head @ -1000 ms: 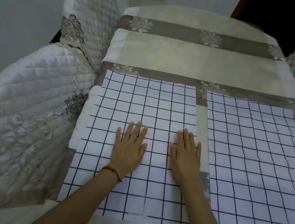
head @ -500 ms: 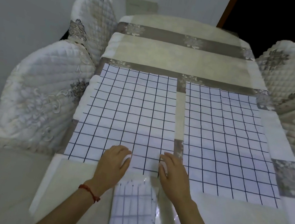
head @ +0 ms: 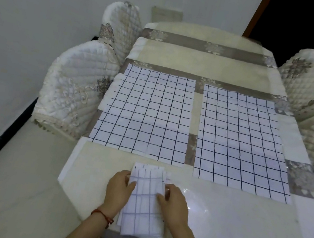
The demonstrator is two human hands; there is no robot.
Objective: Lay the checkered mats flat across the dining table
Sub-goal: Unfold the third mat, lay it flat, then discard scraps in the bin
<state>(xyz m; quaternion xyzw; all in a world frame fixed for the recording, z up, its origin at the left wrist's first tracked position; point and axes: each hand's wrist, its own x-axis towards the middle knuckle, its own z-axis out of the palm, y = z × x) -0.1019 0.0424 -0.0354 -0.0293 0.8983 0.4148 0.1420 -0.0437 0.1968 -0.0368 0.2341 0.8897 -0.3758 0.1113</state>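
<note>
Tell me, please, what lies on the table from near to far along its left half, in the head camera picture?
Left hand → folded checkered mat → left flat checkered mat → bare patterned tablecloth at the far end.

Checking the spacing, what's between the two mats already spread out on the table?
Only a bare strip of tablecloth separates the left mat from the right mat, in the head view.

White, dark-gridded mats (head: 144, 112); seemingly beige tablecloth (head: 202, 64)
</note>
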